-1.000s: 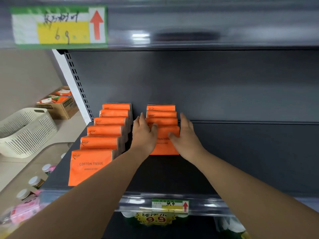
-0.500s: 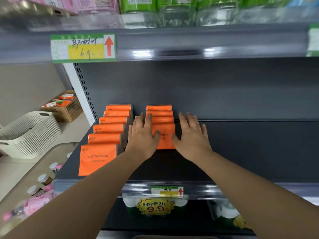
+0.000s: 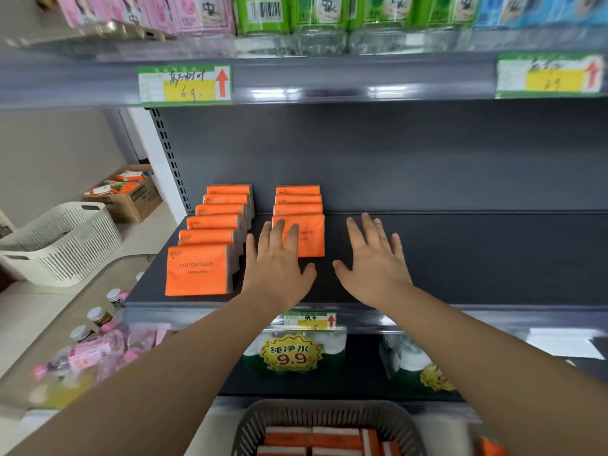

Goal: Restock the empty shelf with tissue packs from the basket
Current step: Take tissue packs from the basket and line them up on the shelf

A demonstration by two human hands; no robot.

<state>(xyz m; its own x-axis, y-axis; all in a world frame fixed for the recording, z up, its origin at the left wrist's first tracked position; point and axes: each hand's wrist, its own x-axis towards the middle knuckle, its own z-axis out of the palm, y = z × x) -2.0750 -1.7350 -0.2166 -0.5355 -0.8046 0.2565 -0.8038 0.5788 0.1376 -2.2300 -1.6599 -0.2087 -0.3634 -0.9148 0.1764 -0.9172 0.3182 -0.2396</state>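
**Empty hands, more packs wait in the basket**

I think the step now is to fetch one more tissue pack. Both hands are free. The left hand (image 3: 279, 271) is flat and wide open, with its fingers spread. Its fingers lie over the front pack (image 3: 311, 240) of the right row, but I cannot tell if they touch it or just float above it. The right hand (image 3: 375, 264) is wide open too, fingers spread, over a bare part of the dark shelf (image 3: 477, 258). It holds nothing.

The tissue packs are in two places. Ten stand on the shelf: six in the left row (image 3: 214, 232) and four in the right row. More packs (image 3: 312, 436) lie in the grey basket (image 3: 260, 419), low down between the arms.

To do it well, I would reach down and grip one pack by its short sides. I would stand it upright just in front of the front pack, orange face out, touching the pack behind it. I would keep the row straight beside the left row. A soft pack can tip, so I would let go slowly.
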